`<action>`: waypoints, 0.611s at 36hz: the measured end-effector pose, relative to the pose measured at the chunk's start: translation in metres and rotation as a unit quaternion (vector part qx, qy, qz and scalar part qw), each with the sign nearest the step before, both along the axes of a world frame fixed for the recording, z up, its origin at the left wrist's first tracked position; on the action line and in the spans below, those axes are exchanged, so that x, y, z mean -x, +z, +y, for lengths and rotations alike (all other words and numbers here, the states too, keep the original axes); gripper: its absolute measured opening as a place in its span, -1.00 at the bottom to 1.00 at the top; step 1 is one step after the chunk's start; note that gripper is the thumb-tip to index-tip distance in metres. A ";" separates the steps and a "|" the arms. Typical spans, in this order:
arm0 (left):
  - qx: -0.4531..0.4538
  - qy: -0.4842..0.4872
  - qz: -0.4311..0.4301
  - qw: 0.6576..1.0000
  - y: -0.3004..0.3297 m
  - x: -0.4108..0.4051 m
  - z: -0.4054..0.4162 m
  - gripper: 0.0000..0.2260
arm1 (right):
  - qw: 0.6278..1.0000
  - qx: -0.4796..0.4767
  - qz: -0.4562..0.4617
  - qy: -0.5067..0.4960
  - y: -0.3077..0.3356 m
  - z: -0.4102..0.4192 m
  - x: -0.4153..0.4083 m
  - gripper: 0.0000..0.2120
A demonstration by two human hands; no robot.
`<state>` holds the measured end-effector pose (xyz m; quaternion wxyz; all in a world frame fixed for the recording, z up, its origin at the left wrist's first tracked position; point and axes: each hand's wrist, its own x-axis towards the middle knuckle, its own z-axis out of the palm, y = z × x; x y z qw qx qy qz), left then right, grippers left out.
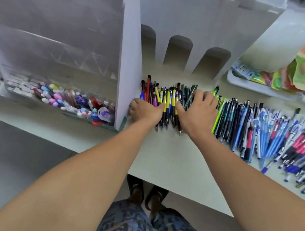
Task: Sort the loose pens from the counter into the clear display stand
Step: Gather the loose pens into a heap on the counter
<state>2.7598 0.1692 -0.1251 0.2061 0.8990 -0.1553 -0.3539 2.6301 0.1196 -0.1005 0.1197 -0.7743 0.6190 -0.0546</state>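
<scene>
A long row of loose pens lies on the pale counter. Yellow-and-black pens lie between my two hands, red and purple ones beside the stand, and blue, white and red ones spread to the right. The clear display stand rises at the left, its lower tray filled with pastel and purple pens. My left hand rests flat on the pens next to the stand's white side panel. My right hand presses on the pens with fingers curled over dark ones.
A white holder with arched slots stands behind the pens. A tray of colourful packets sits at the back right. The counter's front edge runs across below my forearms, with my feet on the floor beneath it.
</scene>
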 end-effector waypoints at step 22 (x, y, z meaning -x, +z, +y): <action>0.066 -0.127 0.072 0.987 -0.008 0.079 -0.065 -0.25 | 0.990 0.012 -0.130 -0.046 -0.011 -0.009 0.125 -0.37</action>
